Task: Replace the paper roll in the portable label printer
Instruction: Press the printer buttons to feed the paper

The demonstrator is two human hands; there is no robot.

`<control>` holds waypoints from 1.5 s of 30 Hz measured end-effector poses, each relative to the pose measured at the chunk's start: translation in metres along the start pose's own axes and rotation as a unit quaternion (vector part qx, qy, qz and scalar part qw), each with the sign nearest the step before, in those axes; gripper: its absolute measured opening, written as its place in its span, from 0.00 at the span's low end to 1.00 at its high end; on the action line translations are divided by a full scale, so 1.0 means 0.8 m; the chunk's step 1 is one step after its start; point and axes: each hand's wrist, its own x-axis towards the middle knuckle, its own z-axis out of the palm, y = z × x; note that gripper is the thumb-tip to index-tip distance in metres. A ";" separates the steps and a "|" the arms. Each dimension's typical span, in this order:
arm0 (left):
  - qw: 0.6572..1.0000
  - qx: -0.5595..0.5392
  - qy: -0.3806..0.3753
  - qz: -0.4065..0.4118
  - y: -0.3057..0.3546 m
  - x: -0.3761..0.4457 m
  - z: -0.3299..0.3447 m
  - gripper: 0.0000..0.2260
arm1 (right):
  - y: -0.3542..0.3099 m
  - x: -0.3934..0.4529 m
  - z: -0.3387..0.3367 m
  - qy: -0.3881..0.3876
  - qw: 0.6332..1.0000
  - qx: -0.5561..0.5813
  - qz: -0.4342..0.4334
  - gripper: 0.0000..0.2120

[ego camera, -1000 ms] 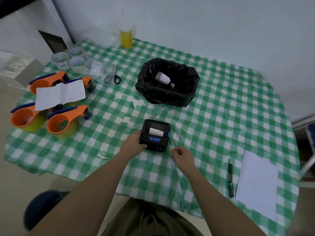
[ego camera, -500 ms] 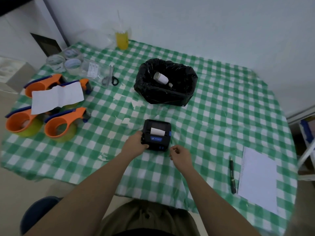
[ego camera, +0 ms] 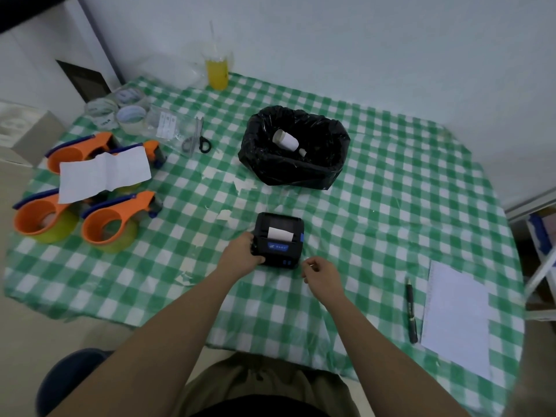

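A small black label printer (ego camera: 278, 239) with a blue front panel lies on the green checked tablecloth, its lid closed and a strip of white paper (ego camera: 279, 234) sticking out of the slot. My left hand (ego camera: 243, 253) grips the printer's left side. My right hand (ego camera: 320, 273) hovers just right of the printer's near corner, fingers loosely curled, holding nothing I can see. A white paper roll (ego camera: 285, 140) lies inside the bin lined with a black bag (ego camera: 293, 149) behind the printer.
Three orange tape dispensers (ego camera: 109, 219) and a folded white sheet (ego camera: 103, 173) sit at the left. Scissors (ego camera: 197, 139), tape rolls (ego camera: 131, 115) and a yellow drink (ego camera: 217, 72) stand at the back left. A pen (ego camera: 411, 310) and paper sheet (ego camera: 455, 314) lie at the right.
My right hand has drawn slightly closer to the printer's right corner. The left hand keeps its grip on the printer, which has not visibly shifted on the cloth.
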 end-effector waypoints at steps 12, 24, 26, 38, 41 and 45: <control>1.000 0.023 -0.007 0.009 0.001 0.001 -0.003 0.22 | 0.000 0.005 0.014 0.034 0.999 0.008 -0.001 0.06; 0.999 0.033 -0.012 0.012 0.004 -0.003 -0.005 0.23 | 0.003 0.005 0.015 0.039 0.999 0.012 -0.003 0.06; 0.999 0.033 -0.013 0.012 0.004 -0.003 -0.005 0.23 | 0.004 0.006 0.016 0.039 0.999 0.007 -0.001 0.06; 0.999 0.028 -0.015 0.012 0.003 -0.003 -0.005 0.23 | 0.004 0.008 0.016 0.035 0.999 0.018 0.006 0.06; 1.000 0.017 -0.017 0.007 0.002 -0.001 -0.005 0.22 | 0.003 0.008 0.016 0.035 0.999 0.015 0.006 0.06; 1.000 0.017 -0.019 0.007 0.001 0.000 -0.006 0.23 | 0.003 0.007 0.015 0.040 0.999 0.015 0.004 0.06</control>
